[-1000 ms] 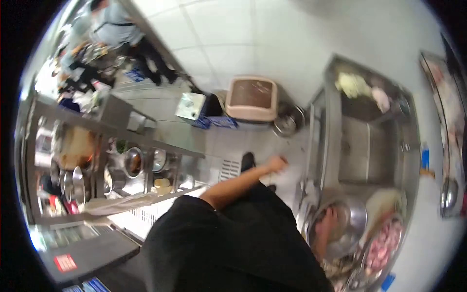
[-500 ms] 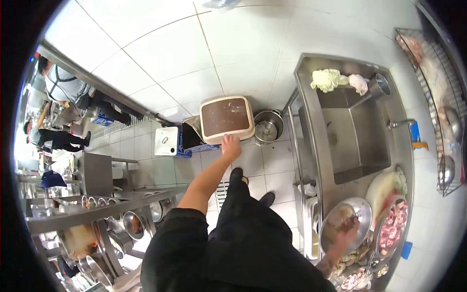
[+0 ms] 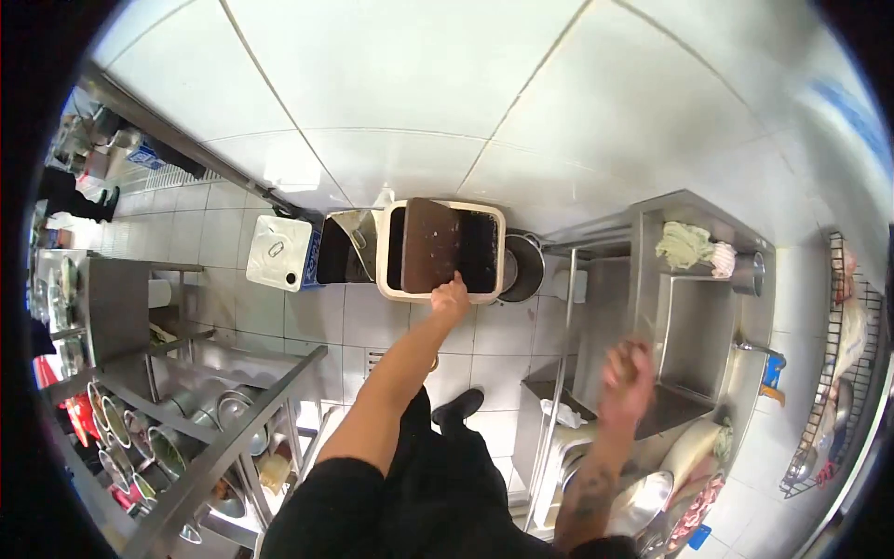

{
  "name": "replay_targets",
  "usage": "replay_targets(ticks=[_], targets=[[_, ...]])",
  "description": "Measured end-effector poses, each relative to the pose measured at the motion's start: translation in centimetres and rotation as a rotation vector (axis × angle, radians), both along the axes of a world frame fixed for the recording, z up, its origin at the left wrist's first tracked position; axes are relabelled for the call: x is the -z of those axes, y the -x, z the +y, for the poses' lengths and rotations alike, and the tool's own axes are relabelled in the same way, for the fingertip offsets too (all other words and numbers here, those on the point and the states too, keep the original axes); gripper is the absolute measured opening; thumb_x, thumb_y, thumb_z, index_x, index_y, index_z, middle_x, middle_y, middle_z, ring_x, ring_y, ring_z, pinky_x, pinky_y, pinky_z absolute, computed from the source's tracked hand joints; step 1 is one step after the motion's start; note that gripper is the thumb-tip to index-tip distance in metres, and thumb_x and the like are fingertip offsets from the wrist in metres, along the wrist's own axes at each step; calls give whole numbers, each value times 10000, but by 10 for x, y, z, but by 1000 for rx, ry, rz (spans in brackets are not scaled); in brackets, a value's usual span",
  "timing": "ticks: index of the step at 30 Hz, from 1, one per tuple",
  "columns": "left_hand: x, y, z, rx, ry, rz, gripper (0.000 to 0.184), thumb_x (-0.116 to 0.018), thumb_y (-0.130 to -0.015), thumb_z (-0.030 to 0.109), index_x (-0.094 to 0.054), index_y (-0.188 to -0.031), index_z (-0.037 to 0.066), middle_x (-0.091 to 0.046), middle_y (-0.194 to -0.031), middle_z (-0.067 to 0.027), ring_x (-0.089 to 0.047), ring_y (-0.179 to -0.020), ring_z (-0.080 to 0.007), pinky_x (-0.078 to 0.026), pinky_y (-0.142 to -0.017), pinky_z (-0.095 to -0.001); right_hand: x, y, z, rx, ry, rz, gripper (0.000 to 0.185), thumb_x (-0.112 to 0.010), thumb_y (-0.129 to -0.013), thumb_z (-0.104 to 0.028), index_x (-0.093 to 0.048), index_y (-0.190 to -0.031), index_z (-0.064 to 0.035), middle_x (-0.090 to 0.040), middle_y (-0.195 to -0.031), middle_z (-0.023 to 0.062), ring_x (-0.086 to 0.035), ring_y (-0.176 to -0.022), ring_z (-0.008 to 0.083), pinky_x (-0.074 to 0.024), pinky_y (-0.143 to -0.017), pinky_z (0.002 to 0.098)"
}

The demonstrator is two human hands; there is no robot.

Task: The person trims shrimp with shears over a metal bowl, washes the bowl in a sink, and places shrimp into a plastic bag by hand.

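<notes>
By the far wall, the left hand, half-curled, grip unclear, seems to tip the bin's lid, which next needs steadying; the blurred right hand curls near the sink, contents unclear.

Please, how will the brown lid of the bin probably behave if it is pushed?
The brown lid is probably stiff: its edges look straight while it stands tilted. It likely swings rather than slides, since dark gaps show on both sides inside the cream rim. It may be fairly light, as only the left hand is at its edge.
</notes>
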State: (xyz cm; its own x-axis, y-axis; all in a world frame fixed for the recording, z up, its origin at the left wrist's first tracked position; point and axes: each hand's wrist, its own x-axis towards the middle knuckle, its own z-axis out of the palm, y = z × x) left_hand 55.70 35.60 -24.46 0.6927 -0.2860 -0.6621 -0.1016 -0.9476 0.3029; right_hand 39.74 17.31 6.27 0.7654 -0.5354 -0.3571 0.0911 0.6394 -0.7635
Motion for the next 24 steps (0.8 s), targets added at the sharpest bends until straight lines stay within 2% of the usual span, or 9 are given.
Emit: replay_targets(ticks=[5,7,10,18,19,20,22,23,24], targets=[[-10,5,3,47,-19,69,652,-508,-892,171,-246,-1460,-17,-674,-1120,-142,-676,-992,-298,-558,-804,-400,187,-162,70,-23,294,218,229,-601,-868,-139,-600,-1073,-37,-615,-891,43,-617,-773,143,-513,-620,297],[-6,15,-1,-34,10,69,709,-526,-882,178,-192,-1460,-58,-651,-1164,-171,-662,-1033,-301,-539,-860,-404,285,-200,73,-340,1191,453,302,-616,-820,-131,-608,-1077,28,-665,-1005,217,-656,-836,375,-525,-772,392],[7,15,1,-31,-12,173,757,-546,-871,187,-155,-1459,-85,-613,-1227,-198,-636,-1090,-300,-520,-899,-395,336,-209,75,-689,1211,872,403,-544,-827,-142,-609,-1206,-21,-613,-1169,247,-583,-1114,383,-450,-969,413],[-25,29,3,42,-139,21,811,-560,-854,217,-125,-1456,-110,-635,-1181,-191,-656,-1038,-284,-537,-845,-399,188,-72,54,-313,1287,407,217,-569,-866,-70,-649,-1061,-23,-680,-967,193,-665,-878,332,-535,-781,384],[92,48,23,270,-187,-478,764,-556,-842,222,-210,-1441,-102,-691,-982,-126,-687,-869,-269,-554,-727,-422,163,-32,44,-256,1183,419,184,-576,-862,-65,-638,-1025,-7,-678,-940,185,-665,-812,323,-539,-730,376],[52,48,28,188,-114,-360,568,-536,-854,243,-441,-1332,-48,-676,-880,-87,-673,-781,-263,-533,-658,-454,137,13,33,-206,1156,443,205,-601,-857,-78,-636,-1051,-23,-680,-924,172,-670,-797,279,-540,-711,345],[147,25,61,530,118,-372,415,-624,-842,358,-644,-1083,21,-672,-943,-133,-652,-821,-328,-525,-692,-465,82,112,19,19,1103,553,195,-599,-856,-74,-643,-1042,-33,-683,-930,158,-674,-800,273,-539,-714,347],[208,-1,86,841,209,-640,408,-655,-823,374,-660,-1051,37,-668,-1008,-142,-648,-856,-342,-528,-721,-448,61,166,4,113,1213,708,189,-599,-857,-79,-648,-1035,-37,-685,-930,153,-675,-804,276,-539,-712,348],[175,-2,70,896,10,-513,459,-651,-833,344,-597,-1158,24,-656,-1063,-162,-638,-941,-334,-527,-774,-441,40,220,-8,195,1305,860,183,-598,-858,-83,-652,-1028,-41,-686,-931,149,-676,-808,278,-540,-710,349]])
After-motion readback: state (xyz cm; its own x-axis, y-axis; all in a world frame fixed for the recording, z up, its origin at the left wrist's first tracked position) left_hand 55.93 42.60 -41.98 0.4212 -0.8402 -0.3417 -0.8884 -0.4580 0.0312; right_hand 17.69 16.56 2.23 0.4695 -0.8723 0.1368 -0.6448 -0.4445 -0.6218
